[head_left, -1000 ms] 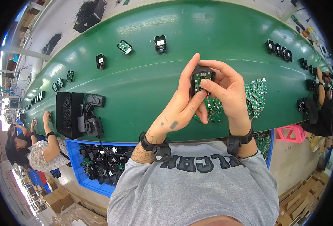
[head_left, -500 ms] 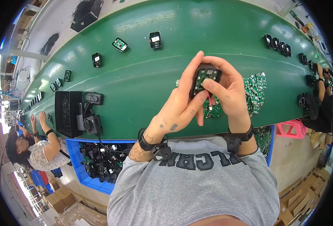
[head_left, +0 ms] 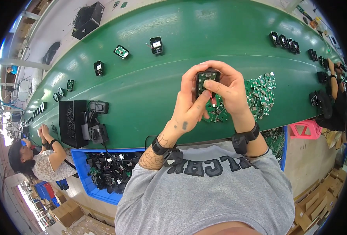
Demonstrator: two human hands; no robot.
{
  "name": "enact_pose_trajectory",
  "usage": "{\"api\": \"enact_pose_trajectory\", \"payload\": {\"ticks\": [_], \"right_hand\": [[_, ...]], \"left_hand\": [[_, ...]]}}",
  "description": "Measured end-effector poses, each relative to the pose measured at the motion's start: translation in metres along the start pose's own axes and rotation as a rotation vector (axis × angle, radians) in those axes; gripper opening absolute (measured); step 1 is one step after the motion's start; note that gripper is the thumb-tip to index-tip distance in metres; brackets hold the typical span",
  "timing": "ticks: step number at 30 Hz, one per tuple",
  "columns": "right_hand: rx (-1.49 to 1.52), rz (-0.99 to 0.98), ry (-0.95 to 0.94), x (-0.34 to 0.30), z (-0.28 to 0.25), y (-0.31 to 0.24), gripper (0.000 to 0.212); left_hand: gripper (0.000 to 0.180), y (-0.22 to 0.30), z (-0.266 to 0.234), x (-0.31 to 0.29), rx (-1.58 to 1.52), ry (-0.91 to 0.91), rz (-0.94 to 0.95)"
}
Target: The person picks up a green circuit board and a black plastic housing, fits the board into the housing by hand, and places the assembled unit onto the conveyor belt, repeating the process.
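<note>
Head view: above the green belt (head_left: 150, 78), both hands pinch a small black housing (head_left: 205, 76) upright, its open face toward the eyes, apparently for fitting. Left hand (head_left: 191, 103) cradles it; right hand (head_left: 230, 90) presses. Circuit boards (head_left: 259, 92) lie just beside.

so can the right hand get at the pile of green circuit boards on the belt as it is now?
Probably yes. The pile of green circuit boards lies right beside the right hand with nothing between them, but that hand and the left hand both grip the small black housing, so it would have to let go.
</note>
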State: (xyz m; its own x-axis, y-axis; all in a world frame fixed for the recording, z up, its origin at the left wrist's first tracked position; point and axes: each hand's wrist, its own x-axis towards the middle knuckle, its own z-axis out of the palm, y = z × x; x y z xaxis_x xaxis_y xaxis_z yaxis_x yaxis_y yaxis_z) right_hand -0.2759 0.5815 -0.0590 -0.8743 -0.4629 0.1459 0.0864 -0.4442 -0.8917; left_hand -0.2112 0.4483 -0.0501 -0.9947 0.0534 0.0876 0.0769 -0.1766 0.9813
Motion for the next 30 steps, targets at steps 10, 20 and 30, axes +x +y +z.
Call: {"api": "enact_pose_trajectory", "payload": {"ticks": [10, 20, 30], "right_hand": [[0.088, 0.177, -0.079, -0.013, -0.005, -0.017, 0.042], [0.015, 0.189, -0.022, -0.011, -0.007, -0.009, 0.040], [-0.925, -0.619, 0.028, -0.017, -0.014, -0.015, 0.027]], "left_hand": [[0.055, 0.006, 0.012, -0.003, -0.022, -0.029, -0.085], [0.048, -0.015, 0.014, -0.001, 0.045, 0.067, -0.007], [0.061, 0.002, 0.014, 0.008, -0.115, 0.100, -0.120]]}}
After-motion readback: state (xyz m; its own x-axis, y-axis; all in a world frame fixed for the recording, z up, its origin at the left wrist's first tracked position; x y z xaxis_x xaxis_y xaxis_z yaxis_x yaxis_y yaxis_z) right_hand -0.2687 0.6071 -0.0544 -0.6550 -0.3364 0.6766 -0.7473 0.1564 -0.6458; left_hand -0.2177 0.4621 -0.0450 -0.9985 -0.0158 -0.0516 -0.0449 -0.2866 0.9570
